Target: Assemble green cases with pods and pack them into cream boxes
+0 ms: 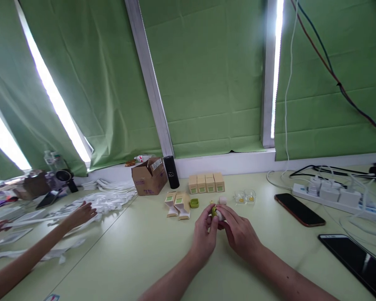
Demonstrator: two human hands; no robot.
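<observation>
My left hand and my right hand meet above the table, fingers closed around a small green-and-white object. The fingers cover much of it, so its exact kind cannot be made out. Just beyond my fingertips sits a small pale pink-white piece. Left of that lies a little green square tray. Two small clear cups with something yellow inside stand behind my right hand. Open cardboard boxes with green labels rest to the left, and several closed ones form a row behind.
A brown carton and a black bottle stand near the wall. On the right are two phones and a power strip with tangled cables. At left, another person's arm reaches over white strips.
</observation>
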